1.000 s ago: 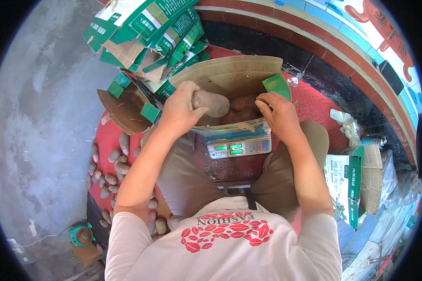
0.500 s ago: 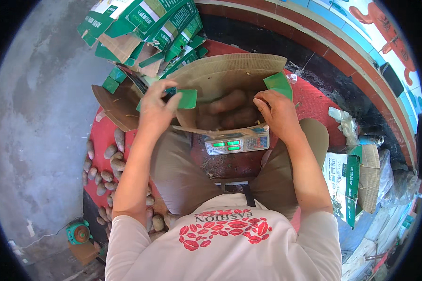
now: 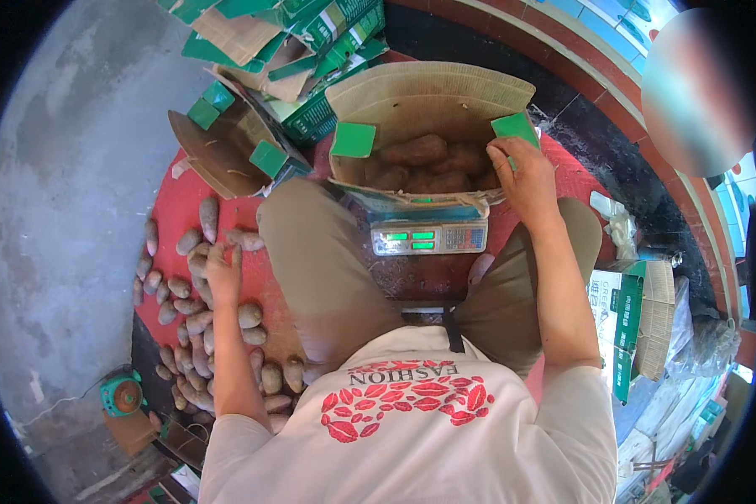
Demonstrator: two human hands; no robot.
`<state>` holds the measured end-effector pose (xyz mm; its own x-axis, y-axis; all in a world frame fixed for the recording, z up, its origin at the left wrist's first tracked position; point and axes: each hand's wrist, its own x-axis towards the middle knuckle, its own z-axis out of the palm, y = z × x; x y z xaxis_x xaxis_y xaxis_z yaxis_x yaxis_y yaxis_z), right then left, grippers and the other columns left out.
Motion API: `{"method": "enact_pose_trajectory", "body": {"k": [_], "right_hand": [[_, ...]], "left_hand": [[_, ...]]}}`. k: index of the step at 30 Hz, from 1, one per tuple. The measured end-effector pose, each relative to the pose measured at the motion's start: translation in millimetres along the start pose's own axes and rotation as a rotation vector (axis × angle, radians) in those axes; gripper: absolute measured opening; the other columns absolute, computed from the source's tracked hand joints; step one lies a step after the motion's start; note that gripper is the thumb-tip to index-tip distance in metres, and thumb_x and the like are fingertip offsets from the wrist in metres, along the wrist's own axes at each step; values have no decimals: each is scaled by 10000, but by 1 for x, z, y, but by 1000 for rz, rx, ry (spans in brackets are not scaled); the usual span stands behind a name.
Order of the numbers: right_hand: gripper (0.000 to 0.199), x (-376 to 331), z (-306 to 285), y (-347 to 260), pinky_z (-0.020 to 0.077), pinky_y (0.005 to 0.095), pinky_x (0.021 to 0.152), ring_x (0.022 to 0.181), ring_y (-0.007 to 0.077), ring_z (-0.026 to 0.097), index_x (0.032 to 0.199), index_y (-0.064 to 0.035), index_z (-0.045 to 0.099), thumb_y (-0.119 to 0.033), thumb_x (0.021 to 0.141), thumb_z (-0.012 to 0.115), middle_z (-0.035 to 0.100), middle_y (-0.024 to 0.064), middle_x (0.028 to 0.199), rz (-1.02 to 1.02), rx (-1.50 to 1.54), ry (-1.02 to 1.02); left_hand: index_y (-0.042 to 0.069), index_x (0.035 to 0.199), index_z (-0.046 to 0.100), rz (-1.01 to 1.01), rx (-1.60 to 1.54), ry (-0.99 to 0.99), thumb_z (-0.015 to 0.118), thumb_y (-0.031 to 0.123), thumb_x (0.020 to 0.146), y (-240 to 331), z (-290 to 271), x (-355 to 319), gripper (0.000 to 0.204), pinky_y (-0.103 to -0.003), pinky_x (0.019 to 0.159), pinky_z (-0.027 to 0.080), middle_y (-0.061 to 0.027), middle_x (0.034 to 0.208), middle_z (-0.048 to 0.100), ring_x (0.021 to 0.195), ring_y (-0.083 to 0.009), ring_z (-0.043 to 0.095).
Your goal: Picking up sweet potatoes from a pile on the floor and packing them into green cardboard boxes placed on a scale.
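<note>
An open cardboard box with green corner flaps stands in front of me, with several brown, elongated sweet potatoes inside. My right hand is at the box's right side, thumb and fingers closed on the edge by the green flap. To the left, my left hand is over the loose sweet potatoes on the red mat. Its thumb and fingers look apart, near a few of the tubers; its fingertips are slightly blurred. Under the box's near edge sits a digital scale with lit green displays.
A second open box stands at the left of the full one. Flattened green cartons are piled behind it. On the right are a white-and-green carton and clear plastic bags. A small green round device sits at lower left.
My left hand has left the box's left flap and moved down and left to the loose sweet potatoes. My right hand stays at the box's right edge. The view has shifted slightly.
</note>
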<state>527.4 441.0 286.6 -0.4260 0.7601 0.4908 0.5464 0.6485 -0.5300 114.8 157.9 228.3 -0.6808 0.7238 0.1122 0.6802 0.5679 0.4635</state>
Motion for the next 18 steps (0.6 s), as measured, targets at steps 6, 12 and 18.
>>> {"method": "enact_pose_trajectory", "body": {"k": [6, 12, 18], "right_hand": [[148, -4, -4, 9, 488, 385, 723, 829, 323, 620, 887, -21, 641, -164, 852, 619, 649, 141, 875, 5, -6, 49], [171, 0, -19, 12, 487, 336, 719, 807, 291, 633, 908, -19, 648, -183, 879, 607, 648, 136, 879, 47, -3, 161], [182, 0, -51, 40, 490, 318, 703, 772, 246, 642, 907, -34, 650, -207, 892, 596, 652, 120, 839, 133, 14, 298]], "left_hand": [[31, 844, 639, -292, 184, -266, 647, 235, 792, -128, 67, -91, 211, -459, 752, 471, -220, 889, 642, 861, -401, 608], [36, 1039, 578, -364, 255, -739, 663, 335, 766, -257, 131, -225, 414, -454, 815, 480, -225, 940, 649, 928, -376, 621], [27, 1115, 546, -596, 115, -846, 694, 337, 692, -346, 153, -324, 545, -391, 877, 482, -207, 1009, 646, 1010, -344, 607]]}}
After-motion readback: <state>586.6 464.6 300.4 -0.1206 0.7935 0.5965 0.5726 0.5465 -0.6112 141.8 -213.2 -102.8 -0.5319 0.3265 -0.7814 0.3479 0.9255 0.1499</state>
